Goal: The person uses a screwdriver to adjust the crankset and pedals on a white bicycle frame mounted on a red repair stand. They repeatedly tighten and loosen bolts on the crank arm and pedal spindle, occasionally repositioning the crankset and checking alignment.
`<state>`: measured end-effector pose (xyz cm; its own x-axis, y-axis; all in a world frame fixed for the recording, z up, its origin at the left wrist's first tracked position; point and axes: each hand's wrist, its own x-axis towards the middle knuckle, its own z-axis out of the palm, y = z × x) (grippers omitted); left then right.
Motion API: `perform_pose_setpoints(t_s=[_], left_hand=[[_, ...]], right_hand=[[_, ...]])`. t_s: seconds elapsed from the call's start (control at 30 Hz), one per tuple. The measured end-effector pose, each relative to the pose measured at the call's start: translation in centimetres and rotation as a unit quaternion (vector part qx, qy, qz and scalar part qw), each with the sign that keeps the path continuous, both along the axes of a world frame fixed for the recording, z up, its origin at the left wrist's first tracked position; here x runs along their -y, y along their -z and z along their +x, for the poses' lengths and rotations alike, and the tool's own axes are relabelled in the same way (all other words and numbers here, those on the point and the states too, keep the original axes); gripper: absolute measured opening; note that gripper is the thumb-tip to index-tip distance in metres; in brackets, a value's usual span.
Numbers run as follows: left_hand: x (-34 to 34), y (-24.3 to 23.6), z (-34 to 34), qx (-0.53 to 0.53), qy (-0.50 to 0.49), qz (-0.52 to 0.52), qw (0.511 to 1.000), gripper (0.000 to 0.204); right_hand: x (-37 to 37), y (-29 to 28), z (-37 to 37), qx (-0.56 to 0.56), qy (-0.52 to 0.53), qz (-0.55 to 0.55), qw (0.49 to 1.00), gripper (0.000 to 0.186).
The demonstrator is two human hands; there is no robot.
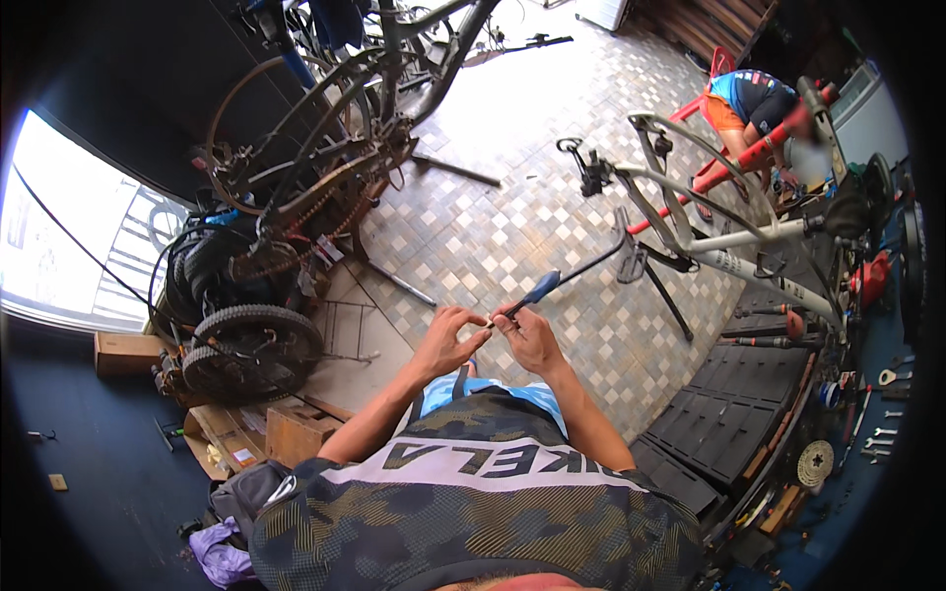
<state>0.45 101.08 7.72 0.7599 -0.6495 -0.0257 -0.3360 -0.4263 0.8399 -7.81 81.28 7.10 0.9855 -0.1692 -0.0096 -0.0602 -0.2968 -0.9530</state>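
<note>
My left hand (pixel 453 340) is closed, with thumb and forefinger at a small pale piece (pixel 489 323) too tiny to make out, close beside my right hand. My right hand (pixel 528 338) is closed around the near end of a thin black bar or hose (pixel 583 272) that runs up toward the bicycle frame on the stand. A dark blue sleeve-like part (pixel 541 287) sits along it just beyond my fingers. A white bicycle frame (pixel 749 278) with a black pedal (pixel 632 269) is held up at the right.
Bicycle frames (pixel 345 138) and wheels (pixel 251 355) crowd the left, above cardboard boxes (pixel 229 438). Another person (pixel 739 98) bends beside a red frame (pixel 705 182) at upper right. Black cases (pixel 719 414) and wall tools (pixel 882 433) line the right; tiled floor (pixel 483 236) lies ahead.
</note>
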Motion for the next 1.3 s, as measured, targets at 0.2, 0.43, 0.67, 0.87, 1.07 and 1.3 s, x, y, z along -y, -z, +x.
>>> perform_pose_setpoints(t_s=[0.2, 0.43, 0.67, 0.87, 1.07, 1.3], left_hand=[[-4.4, 1.7, 8.0, 0.0, -0.081, 0.036, 0.996, 0.028], [2.4, 0.2, 18.5, -0.019, -0.066, -0.014, 0.998, 0.026], [15.1, -1.6, 35.1, 0.021, 0.014, -0.011, 1.0, 0.026], [30.3, -4.2, 45.2, 0.056, 0.171, -0.05, 0.982, 0.029], [43.3, -2.9, 48.3, -0.005, 0.297, -0.079, 0.952, 0.03], [53.8, -1.7, 51.0, -0.023, 0.438, -0.084, 0.895, 0.035]], right_hand=[[0.5, -3.1, 6.8, 0.03, -0.024, -0.117, 0.992, 0.021], [8.7, -9.3, 12.8, 0.096, 0.138, -0.141, 0.976, 0.021], [19.5, -15.7, 21.5, 0.105, 0.256, -0.283, 0.918, 0.024], [26.5, -17.2, 26.9, -0.049, 0.31, -0.304, 0.899, 0.02], [29.7, -17.5, 30.0, -0.212, 0.365, -0.372, 0.827, 0.022], [30.9, -16.0, 31.2, -0.296, 0.431, -0.423, 0.74, 0.029]])
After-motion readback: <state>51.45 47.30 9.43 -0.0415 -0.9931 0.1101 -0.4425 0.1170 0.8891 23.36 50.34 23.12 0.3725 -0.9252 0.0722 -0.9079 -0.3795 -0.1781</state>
